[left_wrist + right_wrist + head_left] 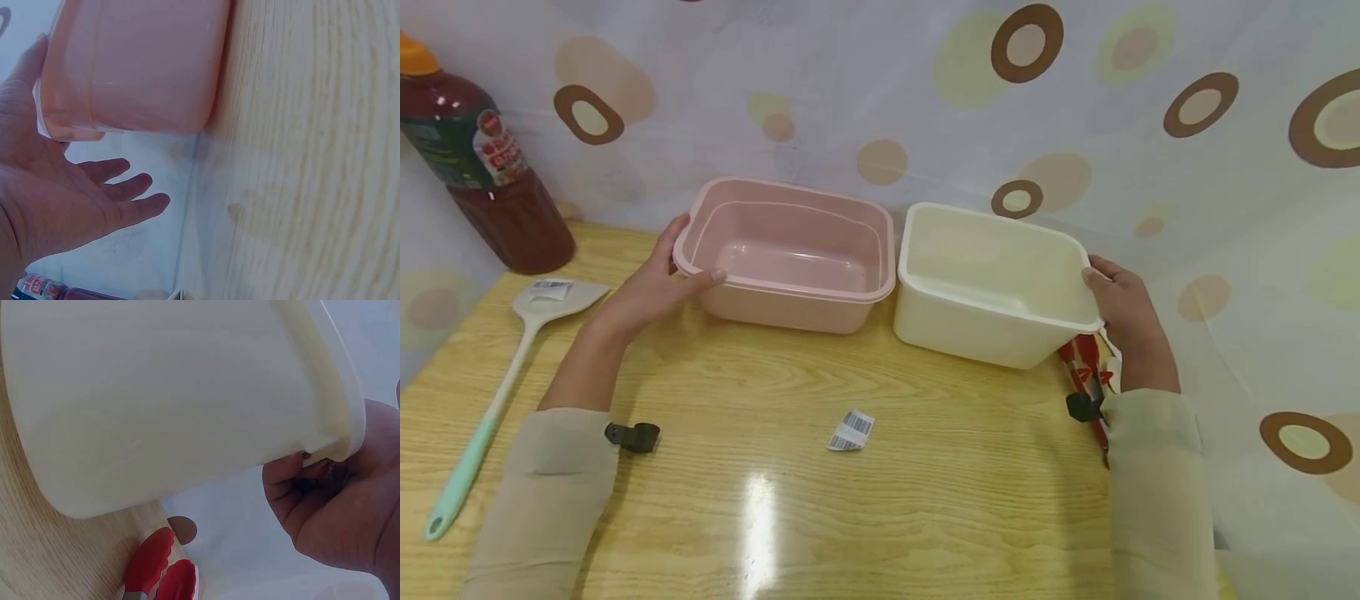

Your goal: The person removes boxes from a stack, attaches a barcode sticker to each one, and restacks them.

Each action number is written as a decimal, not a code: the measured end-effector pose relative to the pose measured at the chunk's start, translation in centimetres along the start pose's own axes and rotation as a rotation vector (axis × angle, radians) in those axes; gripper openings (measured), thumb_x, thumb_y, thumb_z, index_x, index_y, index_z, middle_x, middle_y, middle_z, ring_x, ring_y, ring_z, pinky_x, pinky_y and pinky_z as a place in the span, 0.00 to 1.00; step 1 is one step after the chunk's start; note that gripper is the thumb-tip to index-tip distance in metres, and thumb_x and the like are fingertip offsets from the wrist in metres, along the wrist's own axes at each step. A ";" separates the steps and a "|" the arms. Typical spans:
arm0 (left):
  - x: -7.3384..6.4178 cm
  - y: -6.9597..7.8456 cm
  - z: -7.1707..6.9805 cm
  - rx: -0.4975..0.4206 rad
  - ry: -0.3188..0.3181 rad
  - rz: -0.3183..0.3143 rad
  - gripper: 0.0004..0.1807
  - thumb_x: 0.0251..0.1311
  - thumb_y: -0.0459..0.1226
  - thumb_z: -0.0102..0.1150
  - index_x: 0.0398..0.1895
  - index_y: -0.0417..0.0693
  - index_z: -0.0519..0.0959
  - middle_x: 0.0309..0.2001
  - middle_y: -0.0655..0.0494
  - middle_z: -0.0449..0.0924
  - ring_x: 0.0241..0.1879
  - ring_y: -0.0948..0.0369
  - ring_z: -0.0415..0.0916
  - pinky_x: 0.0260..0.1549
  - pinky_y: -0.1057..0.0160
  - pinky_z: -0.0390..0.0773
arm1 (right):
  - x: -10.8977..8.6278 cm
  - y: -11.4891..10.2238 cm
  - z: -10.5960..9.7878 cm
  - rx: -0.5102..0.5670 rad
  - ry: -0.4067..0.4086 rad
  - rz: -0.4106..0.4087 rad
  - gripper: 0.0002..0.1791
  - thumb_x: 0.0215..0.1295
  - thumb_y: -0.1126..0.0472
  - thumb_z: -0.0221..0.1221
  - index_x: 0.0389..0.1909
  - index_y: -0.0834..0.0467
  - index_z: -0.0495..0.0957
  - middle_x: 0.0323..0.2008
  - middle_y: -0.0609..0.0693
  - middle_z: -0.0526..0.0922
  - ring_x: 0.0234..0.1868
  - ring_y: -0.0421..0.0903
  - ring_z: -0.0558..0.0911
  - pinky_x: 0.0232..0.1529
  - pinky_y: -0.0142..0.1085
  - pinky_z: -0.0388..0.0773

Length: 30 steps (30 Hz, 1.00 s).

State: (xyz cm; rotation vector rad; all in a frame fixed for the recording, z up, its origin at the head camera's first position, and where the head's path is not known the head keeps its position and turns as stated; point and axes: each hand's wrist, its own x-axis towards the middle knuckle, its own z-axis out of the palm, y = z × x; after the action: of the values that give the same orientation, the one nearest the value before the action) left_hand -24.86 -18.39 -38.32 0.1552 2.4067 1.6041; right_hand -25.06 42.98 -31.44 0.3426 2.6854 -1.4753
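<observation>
Currently I log: pink basin (786,310), back of worktop (970,467), left hand (651,290) spread at its end, thumb on rim; cream bin (966,329), just beside it, right hand (1126,307) pinching its outer rim; barcode label (852,430), in front.

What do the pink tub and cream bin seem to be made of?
Pink tub: probably smooth, glossy plastic, judging by bright reflections on its inner floor. Cream bin: likely plastic too, apparently more satin, with soft sheen and rounded rim.
</observation>
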 end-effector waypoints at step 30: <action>0.1 0.2 0.0 0.000 0.001 -0.009 0.58 0.66 0.55 0.61 0.80 0.75 0.25 0.83 0.52 0.28 0.82 0.46 0.32 0.75 0.32 0.40 | 2.2 0.4 0.8 -0.136 0.118 0.097 0.39 0.77 0.34 0.39 0.81 0.49 0.52 0.78 0.59 0.59 0.70 0.55 0.69 0.70 0.51 0.71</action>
State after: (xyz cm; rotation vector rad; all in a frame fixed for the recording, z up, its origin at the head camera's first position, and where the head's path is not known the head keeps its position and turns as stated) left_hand -24.94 -18.24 -38.13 0.1437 2.4042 1.6007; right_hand -27.18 42.92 -32.58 0.5587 2.7969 -1.2770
